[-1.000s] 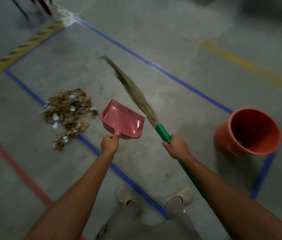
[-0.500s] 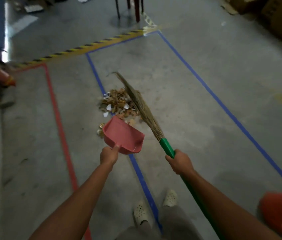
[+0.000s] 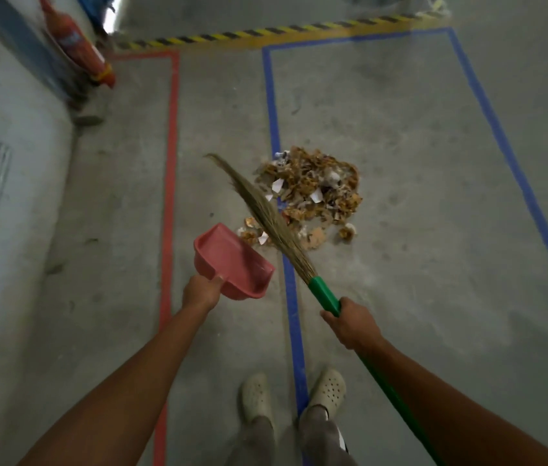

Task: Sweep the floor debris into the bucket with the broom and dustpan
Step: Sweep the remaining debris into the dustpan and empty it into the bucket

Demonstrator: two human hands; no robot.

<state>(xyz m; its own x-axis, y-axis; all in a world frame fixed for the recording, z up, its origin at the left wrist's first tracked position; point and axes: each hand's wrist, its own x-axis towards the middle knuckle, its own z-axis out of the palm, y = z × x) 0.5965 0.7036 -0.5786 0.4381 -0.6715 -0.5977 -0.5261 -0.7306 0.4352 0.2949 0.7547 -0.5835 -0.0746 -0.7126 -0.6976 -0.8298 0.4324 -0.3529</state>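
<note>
- The debris pile [image 3: 313, 190] lies on the concrete floor [image 3: 434, 264], straddling a blue tape line [image 3: 291, 297]. A second ago it sat off to the left; now it is straight ahead, so the person has turned to face it.
- The broom [image 3: 265, 213] slants across the pile's near left edge.
- The pink dustpan [image 3: 232, 260] hangs empty, just beside the nearest scraps.
- The left hand [image 3: 200, 292] curls round the dustpan's handle; the right hand [image 3: 350, 326] wraps the broom's green shaft.
- The bucket has left the view, so sweeping likely comes first, then a carry back.
</note>
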